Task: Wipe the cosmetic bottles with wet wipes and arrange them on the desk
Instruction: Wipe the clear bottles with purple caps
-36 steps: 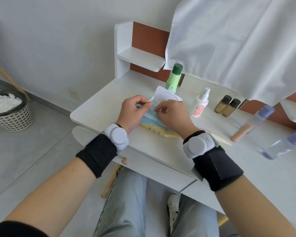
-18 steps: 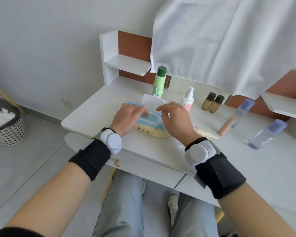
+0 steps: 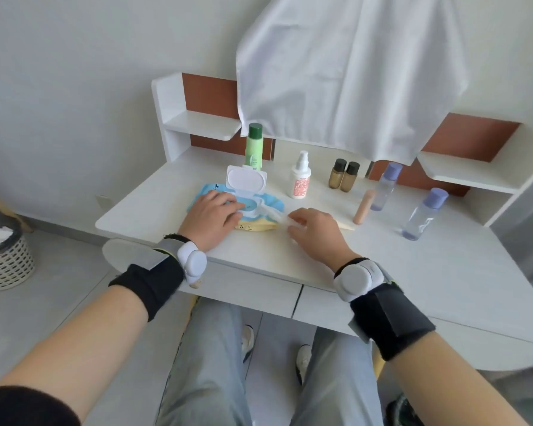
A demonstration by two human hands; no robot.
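Cosmetic bottles: beyond both hands on desk, none wiped yet. Right hand, grip pinching wet wipe half-drawn from pack; left hand, grip spread flat on pack.

We count one wet-wipe pack under our left fingers, one wipe at our right fingers, and beyond them seven bottles: one green, one white pump, two amber, two lilac-capped, one beige tube.
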